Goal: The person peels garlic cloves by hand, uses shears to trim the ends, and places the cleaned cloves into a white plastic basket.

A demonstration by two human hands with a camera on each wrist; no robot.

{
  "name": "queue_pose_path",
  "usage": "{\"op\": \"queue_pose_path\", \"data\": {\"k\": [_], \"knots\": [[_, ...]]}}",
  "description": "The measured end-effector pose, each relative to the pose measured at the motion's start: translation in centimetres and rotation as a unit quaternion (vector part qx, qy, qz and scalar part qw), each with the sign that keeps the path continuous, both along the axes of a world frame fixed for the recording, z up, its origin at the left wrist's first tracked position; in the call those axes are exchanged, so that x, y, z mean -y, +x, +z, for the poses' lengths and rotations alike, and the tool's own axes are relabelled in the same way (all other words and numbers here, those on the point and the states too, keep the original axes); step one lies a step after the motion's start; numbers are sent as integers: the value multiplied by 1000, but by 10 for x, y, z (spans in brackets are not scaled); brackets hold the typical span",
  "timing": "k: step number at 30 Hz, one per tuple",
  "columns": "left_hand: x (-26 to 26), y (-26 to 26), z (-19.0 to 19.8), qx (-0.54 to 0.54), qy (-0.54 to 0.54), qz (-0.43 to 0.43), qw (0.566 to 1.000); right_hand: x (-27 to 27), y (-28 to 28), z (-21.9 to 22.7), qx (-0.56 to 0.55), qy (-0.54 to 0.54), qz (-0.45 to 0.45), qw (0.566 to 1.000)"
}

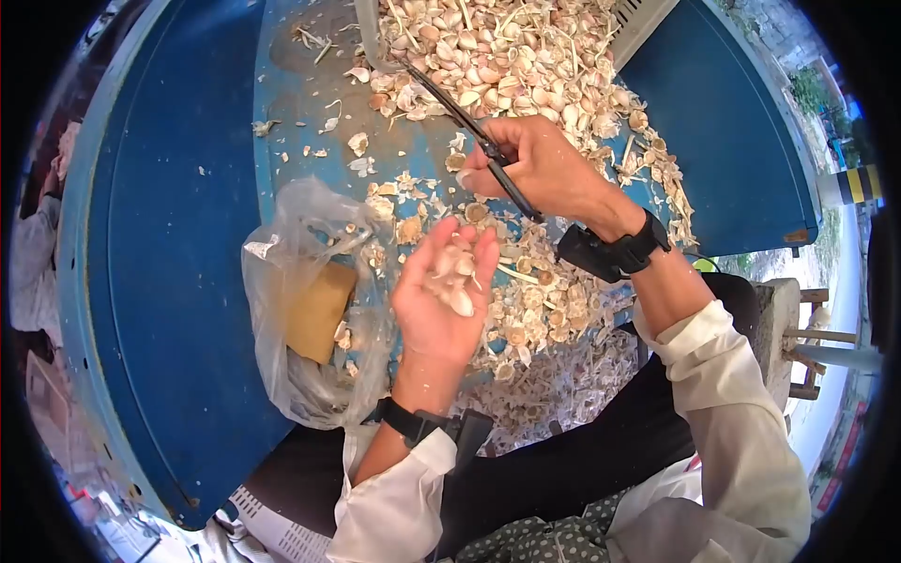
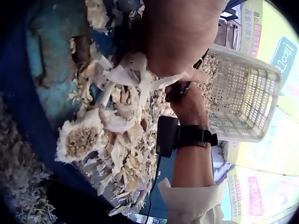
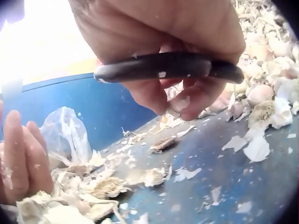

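Note:
Several garlic cloves (image 1: 454,267) lie in the upturned palm of the left hand (image 1: 434,314), its fingers loosely raised around them. The right hand (image 1: 558,174) holds dark-handled scissors (image 1: 495,153) just above and to the right, blades pointing toward the garlic heap (image 1: 516,56). In the right wrist view, a black handle (image 3: 154,67) crosses the right hand (image 3: 168,23), whose thumb and fingertips are close together; whether a clove is between them cannot be told. The left wrist view has the left hand (image 2: 182,37) large at the top, its palm hidden.
A clear plastic bag (image 1: 319,375) with a tan block (image 1: 321,311) inside lies left of the left hand. Skins and dry root ends (image 1: 554,310) cover the blue surface near the lap. A white slatted basket (image 2: 243,93) stands beyond the right hand.

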State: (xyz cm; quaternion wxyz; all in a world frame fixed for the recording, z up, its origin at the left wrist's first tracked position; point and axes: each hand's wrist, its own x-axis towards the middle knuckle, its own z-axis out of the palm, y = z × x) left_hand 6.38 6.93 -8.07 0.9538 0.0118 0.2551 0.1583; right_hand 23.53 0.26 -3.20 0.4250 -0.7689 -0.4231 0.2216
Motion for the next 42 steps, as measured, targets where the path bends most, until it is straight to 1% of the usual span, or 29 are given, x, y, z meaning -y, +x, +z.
{"op": "queue_pose_path", "data": {"k": [1,2,4,5,6,8,9,10,11,12,14,15,16,18,20,22,23,24,26,28,30,32,35,36,37,38,39,40,42], "knots": [[2,1,3,0,1,-2,1000,5,-11,3,-130,30,46,990],[4,2,6,7,-1,8,1000,3,-11,5,-130,32,44,990],[4,2,7,18,0,17,1000,-7,-4,10,74,22,21,997],[3,-2,4,7,-14,1,1000,-20,8,3,107,31,-30,993],[1,-5,3,-4,-29,-15,999,-35,25,-5,177,2,-57,983],[0,-7,4,-3,-38,-21,999,-62,51,-29,266,-2,-81,961],[0,-9,0,19,-49,-38,998,-67,57,-36,263,-1,-78,962],[-1,-9,1,41,-59,-55,996,-72,59,-40,321,-29,-56,945],[-1,-8,6,12,-52,-56,997,-74,60,-45,377,-57,-34,924],[-1,-9,4,11,-54,-52,997,-72,57,-45,376,-58,-30,924],[1,-11,0,33,-18,-47,998,-56,50,-44,264,-44,13,963],[1,-10,4,8,-16,-45,999,-44,42,-41,212,-53,-7,976],[2,-10,2,9,-20,-48,999,-31,38,-41,212,-57,-9,976],[1,-11,-5,57,-56,-46,996,-10,34,-43,122,-59,-9,991],[2,-11,-6,75,-57,-56,994,6,37,-47,121,-90,-26,988],[3,-12,-4,63,-28,-64,996,17,44,-52,12,-64,-23,998],[4,-11,3,46,-1,-65,997,23,42,-43,-85,-62,-33,994],[4,-11,3,47,-1,-65,997,27,40,-37,-84,-62,-33,994],[3,-12,3,52,18,-79,995,35,39,-29,-214,11,-15,977],[5,-12,2,48,27,-88,995,41,35,-25,-203,13,-23,979],[6,-10,3,43,39,-96,994,40,22,-19,-328,96,-60,938],[10,-9,4,28,79,-122,989,41,0,-10,-348,103,-60,930],[17,-6,12,7,101,-95,990,41,-43,-10,-310,216,-103,920],[17,-7,12,6,100,-94,990,40,-58,-10,-241,211,-126,939],[16,-7,12,21,107,-83,991,45,-67,-16,-118,171,-94,974],[15,-8,12,36,114,-72,990,48,-71,-22,8,129,-60,990],[13,-11,8,34,140,-91,985,50,-72,-15,33,117,-16,992],[11,-15,2,33,139,-90,986,49,-69,-12,32,117,-15,992],[6,-20,-9,41,31,-63,997,43,-47,-9,-180,144,-93,969]]}}
